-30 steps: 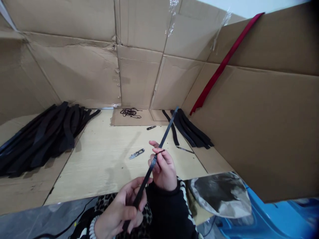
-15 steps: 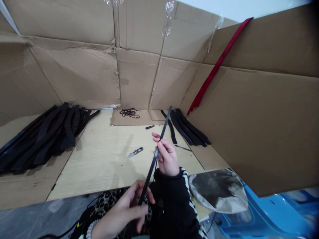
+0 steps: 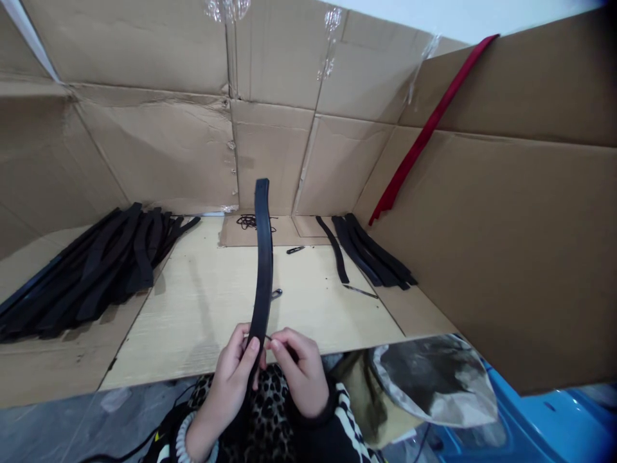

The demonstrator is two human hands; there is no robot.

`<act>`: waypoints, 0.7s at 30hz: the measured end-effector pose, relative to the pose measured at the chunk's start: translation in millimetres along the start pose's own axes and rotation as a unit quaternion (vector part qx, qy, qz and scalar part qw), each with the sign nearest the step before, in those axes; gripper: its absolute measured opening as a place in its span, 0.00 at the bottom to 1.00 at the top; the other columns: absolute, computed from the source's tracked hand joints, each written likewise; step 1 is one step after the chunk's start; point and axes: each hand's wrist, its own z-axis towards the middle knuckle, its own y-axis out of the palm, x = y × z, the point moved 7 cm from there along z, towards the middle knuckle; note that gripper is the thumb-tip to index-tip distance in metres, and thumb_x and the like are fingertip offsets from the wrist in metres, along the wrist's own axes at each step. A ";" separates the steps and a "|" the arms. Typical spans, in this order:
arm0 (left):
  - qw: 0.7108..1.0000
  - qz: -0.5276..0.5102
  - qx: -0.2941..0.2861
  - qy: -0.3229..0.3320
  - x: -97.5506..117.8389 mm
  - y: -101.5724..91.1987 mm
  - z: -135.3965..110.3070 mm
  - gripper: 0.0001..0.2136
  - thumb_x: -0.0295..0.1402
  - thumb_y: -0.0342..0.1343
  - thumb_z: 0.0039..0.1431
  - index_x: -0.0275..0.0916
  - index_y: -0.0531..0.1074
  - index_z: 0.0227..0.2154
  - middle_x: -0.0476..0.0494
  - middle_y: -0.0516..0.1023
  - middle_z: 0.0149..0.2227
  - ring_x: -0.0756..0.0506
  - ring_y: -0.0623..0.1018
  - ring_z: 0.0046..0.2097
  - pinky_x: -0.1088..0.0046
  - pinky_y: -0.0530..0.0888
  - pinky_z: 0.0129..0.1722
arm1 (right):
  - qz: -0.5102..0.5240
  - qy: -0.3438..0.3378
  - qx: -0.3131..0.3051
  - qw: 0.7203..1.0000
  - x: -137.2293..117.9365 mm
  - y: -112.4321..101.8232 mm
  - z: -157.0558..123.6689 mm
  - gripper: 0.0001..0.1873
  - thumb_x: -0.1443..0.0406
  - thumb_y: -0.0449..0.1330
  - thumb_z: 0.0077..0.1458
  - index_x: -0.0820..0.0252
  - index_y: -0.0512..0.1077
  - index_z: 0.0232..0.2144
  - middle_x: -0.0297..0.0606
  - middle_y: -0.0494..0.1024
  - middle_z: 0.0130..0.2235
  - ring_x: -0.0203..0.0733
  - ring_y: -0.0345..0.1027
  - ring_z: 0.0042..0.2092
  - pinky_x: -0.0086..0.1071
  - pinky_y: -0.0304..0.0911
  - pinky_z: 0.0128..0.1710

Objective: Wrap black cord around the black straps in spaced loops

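Pinching the black strip (image 3: 263, 257) low across its flat, the left hand (image 3: 235, 372) suits its likely light, springy build; the right hand (image 3: 301, 370) nips a thin dark strand (image 3: 268, 337)

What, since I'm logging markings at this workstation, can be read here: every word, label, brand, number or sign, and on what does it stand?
None: no text can be read anywhere in this view.
Long curved black strip in the left hand: no legible lettering.
Tan cardboard walls: creases and clear tape, no legible print.
Small dark slim tool: too small to tell whether it is marked.
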 end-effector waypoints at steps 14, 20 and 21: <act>0.998 -0.005 0.013 0.067 9.7 -3.7 -0.8 0.10 0.41 0.52 0.62 0.40 0.69 0.36 0.49 0.67 0.29 0.51 0.68 0.29 0.77 0.69 0.29 | -0.098 -0.015 -0.014 0.995 1.5 13.7 -3.9 0.14 0.62 0.52 0.61 0.63 0.70 0.26 0.33 0.68 0.21 0.32 0.62 0.24 0.26 0.55 0.25; 0.997 -0.020 0.011 0.073 19.4 -11.5 4.9 0.07 0.37 0.61 0.56 0.38 0.74 0.31 0.48 0.72 0.29 0.50 0.70 0.33 0.77 0.69 0.36 | -0.107 -0.051 -0.004 0.993 -7.7 13.2 -7.5 0.12 0.65 0.53 0.60 0.63 0.72 0.28 0.35 0.71 0.25 0.33 0.63 0.27 0.26 0.56 0.27; 0.997 -0.030 0.008 0.069 19.6 -11.7 5.2 0.07 0.36 0.61 0.56 0.38 0.74 0.32 0.48 0.72 0.30 0.49 0.71 0.34 0.77 0.69 0.36 | -0.105 -0.061 -0.001 0.993 -9.6 13.1 -7.8 0.11 0.65 0.53 0.60 0.63 0.72 0.29 0.35 0.72 0.25 0.33 0.63 0.27 0.26 0.56 0.27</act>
